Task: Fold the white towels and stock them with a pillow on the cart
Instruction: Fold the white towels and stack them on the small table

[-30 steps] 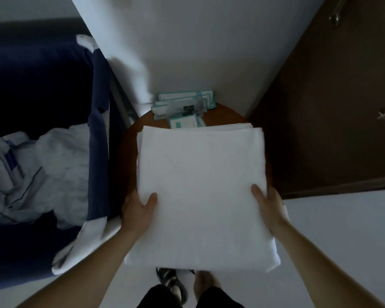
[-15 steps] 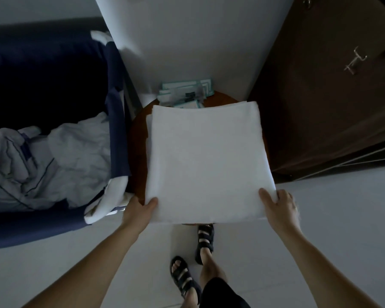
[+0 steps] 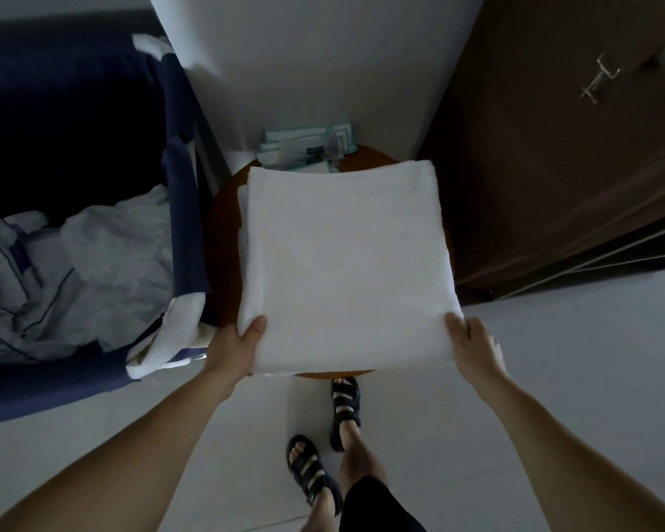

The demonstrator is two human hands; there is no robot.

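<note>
left hand (image 3: pixel 233 349), right hand (image 3: pixel 477 349) further back, at near corners, grip on towel (image 3: pixel 346 263)

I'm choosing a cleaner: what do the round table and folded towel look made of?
The round table looks like wood or veneer: reddish-brown, smooth rim. The folded towel looks like cotton terry cloth: white, matte, soft, thick layered edges.

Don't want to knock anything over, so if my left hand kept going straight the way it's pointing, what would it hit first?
Your left hand grips the folded towel; pushed on, it likely meets the round table beneath, though that's hidden.
</note>
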